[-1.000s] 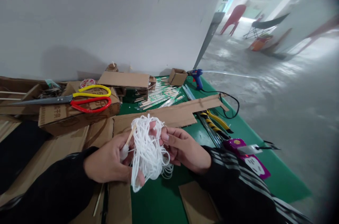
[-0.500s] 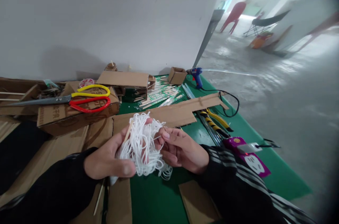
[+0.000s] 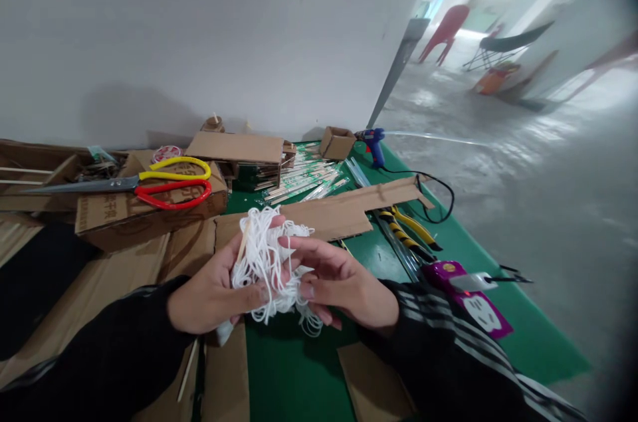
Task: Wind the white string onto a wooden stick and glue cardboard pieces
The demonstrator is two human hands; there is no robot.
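A loose tangle of white string (image 3: 264, 256) is held up above the green table. My left hand (image 3: 214, 289) is wrapped around its left side, the thumb lying across the front. A thin wooden stick (image 3: 244, 240) runs along the upper left of the bundle, near my left fingers. On the right side, my right hand (image 3: 339, 279) grips the string, its index finger stretched over the top and its thumb against the front. The lower fingers sit partly behind hanging loops.
Scissors (image 3: 172, 183) with yellow and red handles lie on a cardboard box (image 3: 149, 216) at left. Wrapped sticks (image 3: 309, 176) and a blue glue gun (image 3: 373, 146) lie farther back. Pliers (image 3: 411, 229) and a purple power strip (image 3: 468, 299) are at right, with cardboard (image 3: 339, 209) between.
My right hand has gone from a pinch at the string's right edge to a wider hold over the bundle. My left thumb has moved up and in across the string.
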